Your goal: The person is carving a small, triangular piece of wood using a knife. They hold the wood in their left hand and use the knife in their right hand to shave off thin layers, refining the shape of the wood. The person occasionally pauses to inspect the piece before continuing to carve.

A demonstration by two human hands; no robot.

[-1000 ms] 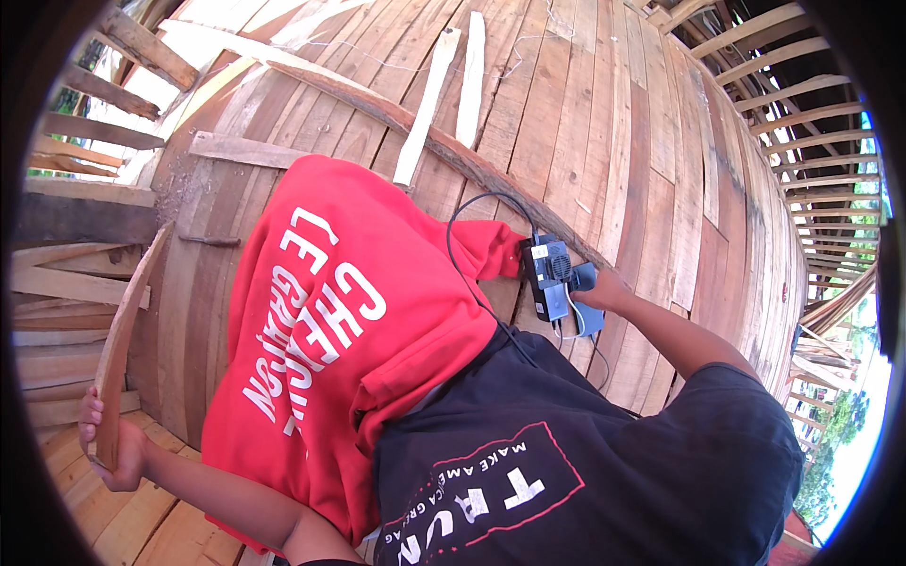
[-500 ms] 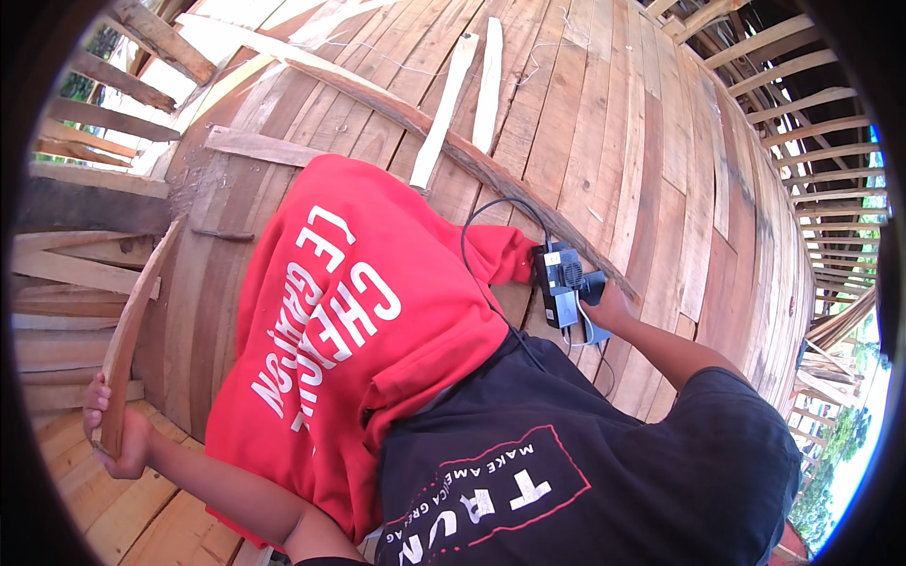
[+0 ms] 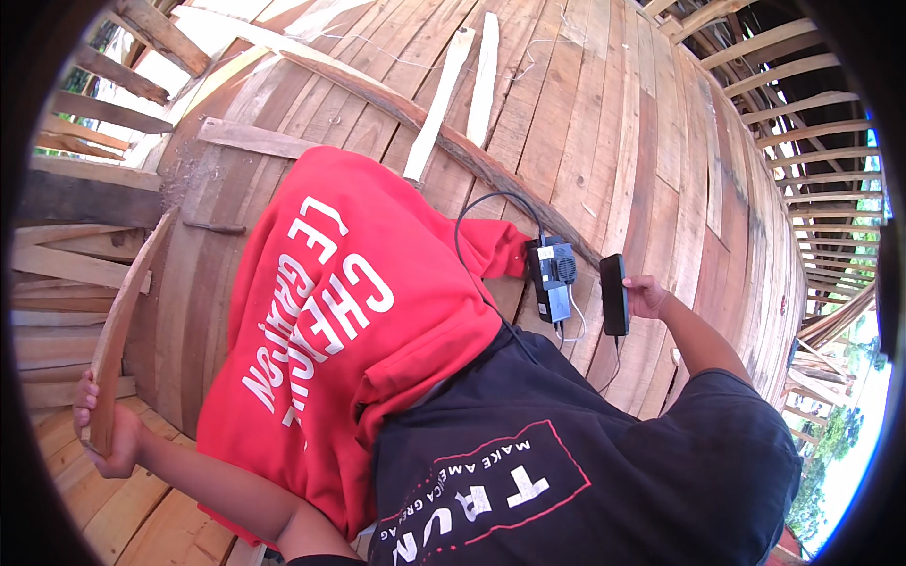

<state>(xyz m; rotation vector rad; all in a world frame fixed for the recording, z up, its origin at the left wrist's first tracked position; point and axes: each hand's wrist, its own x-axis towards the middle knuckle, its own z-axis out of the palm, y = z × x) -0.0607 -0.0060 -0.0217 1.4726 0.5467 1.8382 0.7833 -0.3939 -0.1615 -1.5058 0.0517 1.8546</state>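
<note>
My left hand (image 3: pixel 118 434) is wrapped round the lower end of a curved wooden slat (image 3: pixel 129 321), which stands tilted upward at the far left. Out on the right, my right hand (image 3: pixel 649 297) grips a dark smartphone (image 3: pixel 613 294) by its edge, with a thin cable running from its lower end. Just left of the phone sits a black and blue electronic box (image 3: pixel 552 278) with a round fan grille and cables. A black cable loops from it over a red sweatshirt (image 3: pixel 321 283) with white lettering, spread across my lap.
Beneath everything is a floor of wooden boards (image 3: pixel 679 226). A long rough beam (image 3: pixel 377 102) crosses it diagonally, with two pale sticks (image 3: pixel 444 99) lying over or beside it. A thin dark tool (image 3: pixel 215 227) lies at left. Slatted timber (image 3: pixel 821 170) rises along the right.
My right hand has moved right, away from the electronic box, and now holds the phone upright beside it. The left hand and slat have barely shifted.
</note>
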